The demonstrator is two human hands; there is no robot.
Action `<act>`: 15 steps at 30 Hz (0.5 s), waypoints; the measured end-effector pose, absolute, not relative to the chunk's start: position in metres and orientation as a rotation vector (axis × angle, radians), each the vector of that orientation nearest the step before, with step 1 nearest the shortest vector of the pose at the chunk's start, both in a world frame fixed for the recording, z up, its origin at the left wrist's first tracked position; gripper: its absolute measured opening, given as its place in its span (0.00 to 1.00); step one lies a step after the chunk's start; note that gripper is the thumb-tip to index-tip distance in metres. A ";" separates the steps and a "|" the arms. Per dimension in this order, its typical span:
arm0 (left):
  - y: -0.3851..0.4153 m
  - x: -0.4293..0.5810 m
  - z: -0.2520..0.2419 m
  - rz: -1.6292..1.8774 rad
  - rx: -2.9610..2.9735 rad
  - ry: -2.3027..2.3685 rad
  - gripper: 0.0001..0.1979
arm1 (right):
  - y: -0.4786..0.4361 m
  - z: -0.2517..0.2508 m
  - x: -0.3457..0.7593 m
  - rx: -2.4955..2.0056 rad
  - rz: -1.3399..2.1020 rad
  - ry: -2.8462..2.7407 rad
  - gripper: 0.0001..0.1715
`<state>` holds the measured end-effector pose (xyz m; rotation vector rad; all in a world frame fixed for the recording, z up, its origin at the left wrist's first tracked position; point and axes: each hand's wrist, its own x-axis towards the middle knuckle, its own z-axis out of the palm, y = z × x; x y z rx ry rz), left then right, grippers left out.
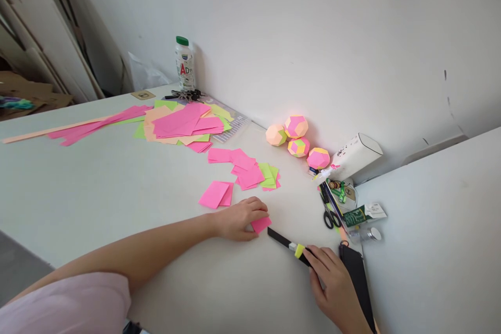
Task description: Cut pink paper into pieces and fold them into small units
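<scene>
My left hand (237, 219) is closed around a small pink piece of paper (261, 224) at the table's middle, its fingers curled over the paper's near side. To the right, my right hand (335, 286) grips a utility knife (282, 240) with a black blade and a yellow slider. The blade points up and left, its tip close to the paper's right corner; whether it touches is unclear. Just beyond my left hand lies a folded pink sheet (213, 194). Cut pink squares (248, 173) and green squares (269, 174) lie farther back.
Coloured sheets and scraps (182, 122) spread at back left, near keys (187, 95) and a white bottle (185, 65). Several faceted paper balls (296, 126) sit along the wall. Scissors (331, 217), a white box (357, 155) and a black case (356, 276) line the right edge.
</scene>
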<state>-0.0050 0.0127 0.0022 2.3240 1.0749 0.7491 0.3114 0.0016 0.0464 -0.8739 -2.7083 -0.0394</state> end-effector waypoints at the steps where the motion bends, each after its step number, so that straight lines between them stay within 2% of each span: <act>1: 0.013 -0.005 0.003 0.746 2.322 1.076 0.23 | 0.002 0.046 0.312 -0.872 -0.041 -2.712 0.23; 9: 0.013 -0.005 0.004 0.772 2.307 1.061 0.21 | 0.002 0.043 0.313 -0.847 -0.066 -2.717 0.23; 15: 0.014 -0.006 0.004 0.811 2.267 1.044 0.13 | 0.002 0.044 0.313 -0.846 -0.071 -2.705 0.24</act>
